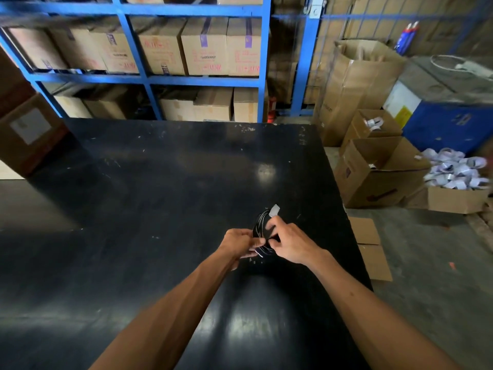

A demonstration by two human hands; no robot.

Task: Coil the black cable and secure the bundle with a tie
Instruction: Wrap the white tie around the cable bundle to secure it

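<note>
Reaching forward over the black counter (160, 196), both forearms meet near its right side. The left hand (238, 243) has its fingers closed on the near part of the coiled black cable (260, 222), which is held just above the counter surface. The right hand (286, 243) pinches the same coil from the right, fingers bent tight. A white connector (274, 210) projects from the coil's far edge. No tie can be made out. To the right, open cardboard boxes (373, 172) stand on the floor. Beyond, blue shelving (144, 76) carries cartons.
</note>
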